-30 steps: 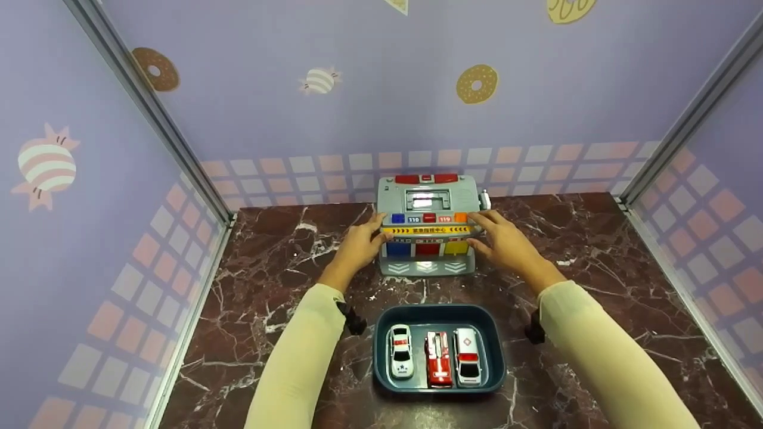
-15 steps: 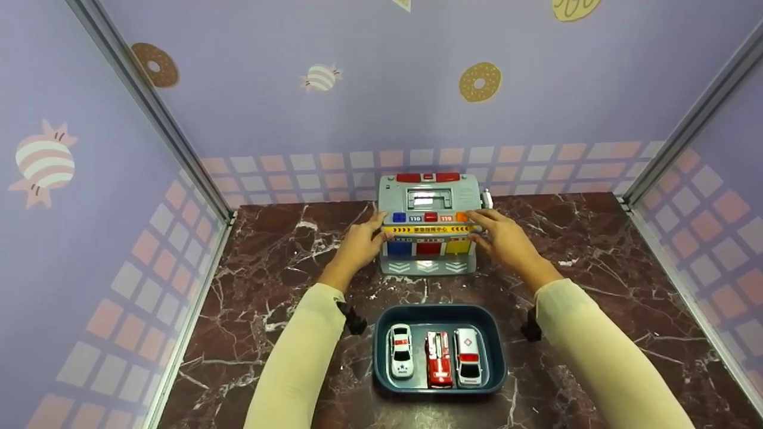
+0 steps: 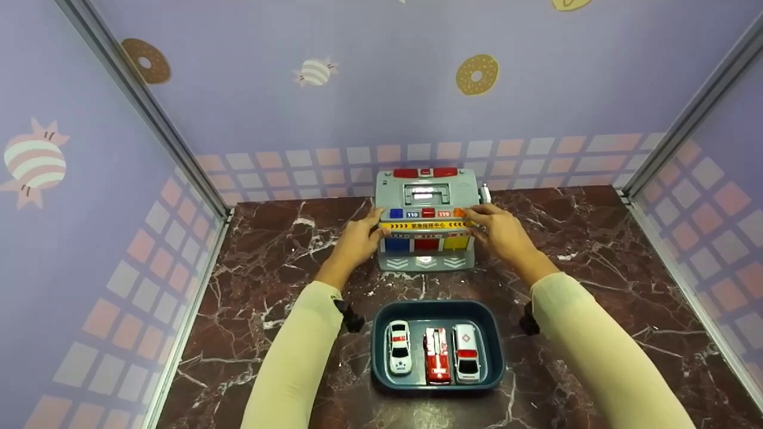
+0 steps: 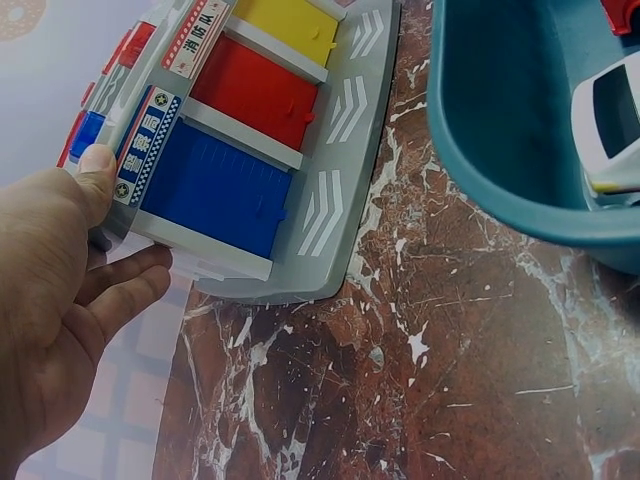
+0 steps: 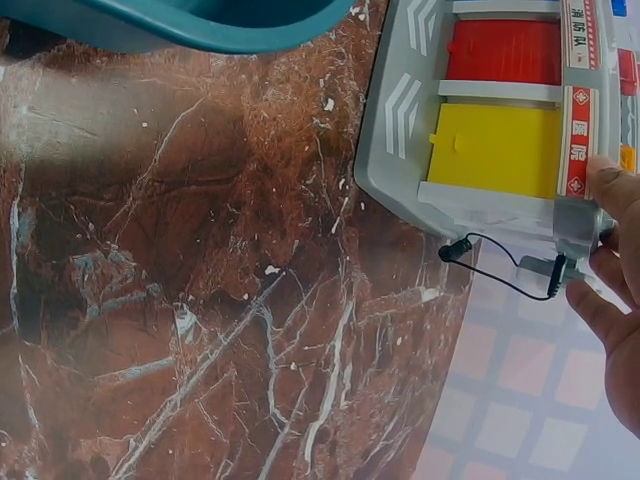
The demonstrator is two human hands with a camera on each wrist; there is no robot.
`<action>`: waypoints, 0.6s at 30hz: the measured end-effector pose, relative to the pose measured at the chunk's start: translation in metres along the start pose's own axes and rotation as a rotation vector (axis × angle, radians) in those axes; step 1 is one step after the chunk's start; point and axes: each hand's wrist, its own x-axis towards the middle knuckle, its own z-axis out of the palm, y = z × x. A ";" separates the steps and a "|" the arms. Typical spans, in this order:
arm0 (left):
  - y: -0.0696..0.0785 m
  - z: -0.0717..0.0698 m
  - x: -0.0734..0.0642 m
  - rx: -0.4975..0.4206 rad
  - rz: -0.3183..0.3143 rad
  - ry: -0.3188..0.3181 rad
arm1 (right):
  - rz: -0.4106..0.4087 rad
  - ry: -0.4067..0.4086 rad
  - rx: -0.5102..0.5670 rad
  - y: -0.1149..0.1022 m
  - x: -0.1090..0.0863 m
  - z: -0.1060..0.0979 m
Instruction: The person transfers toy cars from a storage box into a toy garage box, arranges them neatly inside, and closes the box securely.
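A grey plastic toy garage with red, blue and orange lights [image 3: 425, 225] stood upright at the back of the dark red-brown marbled counter [image 3: 268, 262], near the lilac patterned wall [image 3: 387, 107]. The hands gripped it at its two ends: the left hand [image 3: 356, 239] pinched the corner beside the blue door [image 4: 218, 190], its thumb by the blue light [image 4: 88, 130], while the right hand [image 3: 506, 237] pinched the opposite corner beside the yellow door [image 5: 495, 150]. A red door [image 4: 258, 95] sat between those two, and all three were closed. A thin black cord [image 5: 500, 282] looped from the garage's right side.

Nearer the person, well apart from the hands, a dark teal oblong plastic tray [image 3: 438, 307] held three toy vehicles side by side: a white police car [image 3: 400, 351], a red fire engine [image 3: 437, 357] and a white ambulance with a red cross [image 3: 466, 360].
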 end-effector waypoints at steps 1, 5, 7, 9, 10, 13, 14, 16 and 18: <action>0.000 0.000 0.000 -0.003 0.000 0.001 | 0.001 -0.001 0.002 0.000 0.000 0.000; 0.000 0.001 0.000 -0.009 -0.004 -0.005 | 0.013 0.000 0.012 0.001 0.001 0.000; -0.001 0.001 0.001 -0.020 -0.004 -0.006 | 0.018 -0.001 0.018 0.001 0.001 0.000; -0.004 0.002 0.002 -0.038 -0.001 -0.009 | 0.015 -0.002 0.019 0.001 0.002 0.000; -0.007 0.003 0.003 -0.048 0.006 -0.007 | 0.012 -0.002 0.020 0.001 0.002 0.000; -0.030 0.016 0.013 -0.067 0.054 0.011 | 0.010 -0.003 0.020 0.000 0.002 0.000; -0.033 0.017 0.014 -0.068 0.058 0.012 | 0.010 -0.003 0.018 0.000 0.002 0.000; -0.035 0.018 0.015 -0.066 0.063 0.013 | 0.015 -0.007 0.014 0.000 0.002 -0.001; -0.033 0.017 0.014 -0.065 0.074 0.023 | 0.024 -0.013 0.010 -0.001 0.002 -0.001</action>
